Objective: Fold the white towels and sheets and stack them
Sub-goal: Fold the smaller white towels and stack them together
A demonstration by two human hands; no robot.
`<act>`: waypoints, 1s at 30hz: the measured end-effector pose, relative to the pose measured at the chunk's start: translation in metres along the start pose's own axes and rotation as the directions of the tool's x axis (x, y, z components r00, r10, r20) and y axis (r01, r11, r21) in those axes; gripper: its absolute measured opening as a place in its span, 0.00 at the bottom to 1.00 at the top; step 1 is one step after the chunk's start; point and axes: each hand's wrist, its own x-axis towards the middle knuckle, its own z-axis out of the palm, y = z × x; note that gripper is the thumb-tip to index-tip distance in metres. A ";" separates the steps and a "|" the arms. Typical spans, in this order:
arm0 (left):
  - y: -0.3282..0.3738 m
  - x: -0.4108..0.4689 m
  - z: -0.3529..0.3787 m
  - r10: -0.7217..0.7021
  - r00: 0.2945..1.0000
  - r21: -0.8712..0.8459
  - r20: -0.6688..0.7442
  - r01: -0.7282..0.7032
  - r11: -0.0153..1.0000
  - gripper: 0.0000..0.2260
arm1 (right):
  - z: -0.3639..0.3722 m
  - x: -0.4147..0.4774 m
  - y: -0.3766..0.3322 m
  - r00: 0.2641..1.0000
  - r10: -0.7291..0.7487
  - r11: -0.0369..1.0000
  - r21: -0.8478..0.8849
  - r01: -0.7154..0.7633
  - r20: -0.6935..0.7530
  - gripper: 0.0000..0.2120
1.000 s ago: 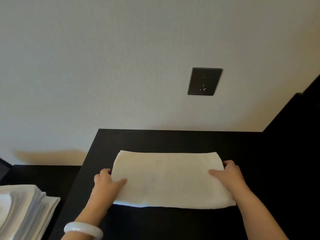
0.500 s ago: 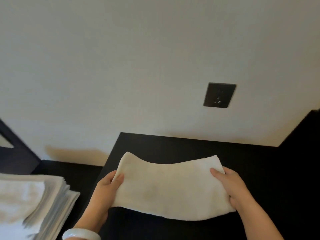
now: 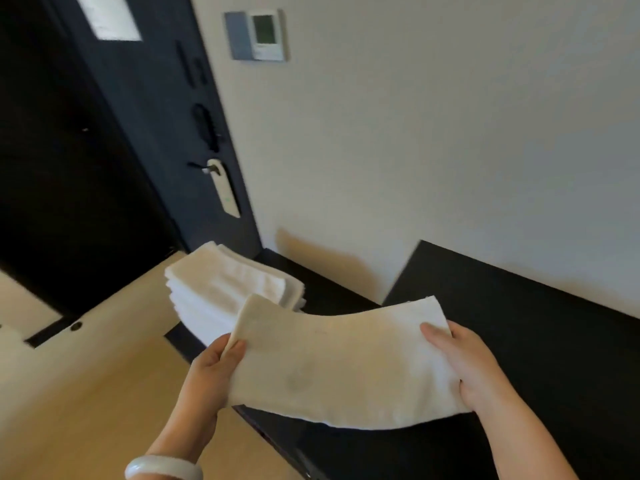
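Dark door [image 3: 114, 140] with lever handle [image 3: 221, 188] – wall thermostat [image 3: 258, 34] – black table [image 3: 519, 306], wood floor [image 3: 86, 393].

The folded white towel [image 3: 339, 362] was long and flat, with a faint gray spot. It was up over the black table's [image 3: 519, 306] left end, bent in the middle. The pile of white towels [image 3: 221, 289] sat left of that table.

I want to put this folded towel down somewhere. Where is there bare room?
Bare: the black tabletop between the wall and the folded towel, and a strip of the lower black ledge between the towel stack and that tabletop. Crowded: the ledge's left end, under the stack.
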 end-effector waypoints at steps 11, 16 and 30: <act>-0.014 0.097 -0.237 0.009 0.996 -0.016 -0.090 -0.010 1.000 0.08 | 0.253 0.004 -0.041 0.989 0.007 0.998 0.062 -0.017 0.149 0.11; 0.009 0.169 -0.275 0.053 0.998 0.059 0.033 -0.055 0.997 0.08 | 0.308 0.012 -0.038 0.994 0.061 0.986 0.152 -0.074 0.090 0.12; 0.078 0.394 -0.230 0.005 0.913 0.246 0.407 -0.115 0.962 0.07 | 0.364 0.117 -0.040 0.966 0.247 0.794 0.587 -0.155 -0.079 0.11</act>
